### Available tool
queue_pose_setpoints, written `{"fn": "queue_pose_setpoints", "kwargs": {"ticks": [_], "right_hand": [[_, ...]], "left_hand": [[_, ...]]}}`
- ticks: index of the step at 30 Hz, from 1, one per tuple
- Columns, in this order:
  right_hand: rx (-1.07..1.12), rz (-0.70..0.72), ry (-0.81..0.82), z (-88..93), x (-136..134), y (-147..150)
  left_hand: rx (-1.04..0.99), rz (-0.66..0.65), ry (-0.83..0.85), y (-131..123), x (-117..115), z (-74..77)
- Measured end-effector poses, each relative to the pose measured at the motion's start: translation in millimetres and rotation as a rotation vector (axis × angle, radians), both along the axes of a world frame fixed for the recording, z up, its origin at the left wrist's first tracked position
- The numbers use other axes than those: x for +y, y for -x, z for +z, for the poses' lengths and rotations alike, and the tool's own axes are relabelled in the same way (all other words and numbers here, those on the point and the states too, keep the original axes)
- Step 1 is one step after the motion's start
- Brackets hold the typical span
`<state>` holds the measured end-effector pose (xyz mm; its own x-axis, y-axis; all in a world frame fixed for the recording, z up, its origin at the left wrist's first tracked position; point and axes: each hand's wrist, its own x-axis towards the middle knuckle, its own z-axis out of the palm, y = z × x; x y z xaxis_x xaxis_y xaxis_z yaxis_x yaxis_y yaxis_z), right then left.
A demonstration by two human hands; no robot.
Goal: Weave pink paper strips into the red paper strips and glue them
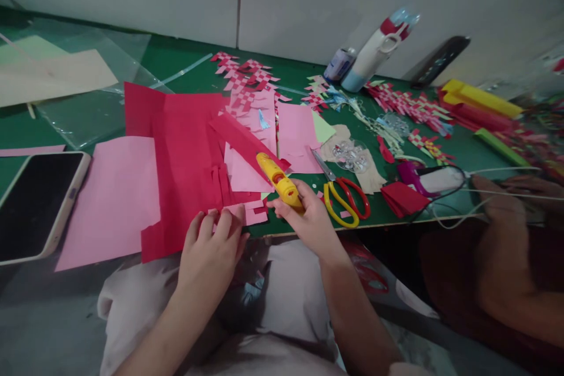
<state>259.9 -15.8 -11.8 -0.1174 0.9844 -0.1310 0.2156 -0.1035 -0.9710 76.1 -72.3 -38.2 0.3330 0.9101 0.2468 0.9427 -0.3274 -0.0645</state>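
My right hand (308, 217) is closed round a yellow stick-shaped tool (277, 179), likely a glue stick or cutter, its tip pointing up-left over a red paper strip (240, 138). My left hand (211, 247) rests at the table's front edge, its fingers curled on the cut pink and red paper strips (247, 211). A large red sheet (176, 153) lies under these, with a pink sheet (114, 200) to its left.
Yellow and red scissors (346, 200) lie right of my right hand. A phone (35, 202) sits at the left. Woven red-pink paper pieces (247, 76), a bottle (374, 53), paper rolls (480, 103) lie farther back. Another person's hand (506, 205) rests at the right.
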Motion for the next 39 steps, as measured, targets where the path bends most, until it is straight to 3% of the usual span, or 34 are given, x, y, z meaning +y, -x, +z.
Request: {"fn": "queue_pose_setpoints", "kwargs": {"ticks": [8, 15, 29, 39], "right_hand": [[0.029, 0.012, 0.044, -2.0, 1.0, -2.4], [0.042, 0.019, 0.023, -8.2, 3.5, 0.5], [0.122, -0.013, 0.048, -3.8, 4.2, -0.7], [0.104, -0.020, 0.067, -4.0, 2.6, -3.5]], "left_hand": [[-0.001, -0.053, 0.080, 3.6, -2.3, 5.6], [0.056, -0.002, 0.051, -3.3, -0.6, 4.0], [0.040, -0.056, 0.030, 2.5, -11.0, 4.2], [0.011, -0.082, 0.129, 7.5, -15.1, 3.4]]}}
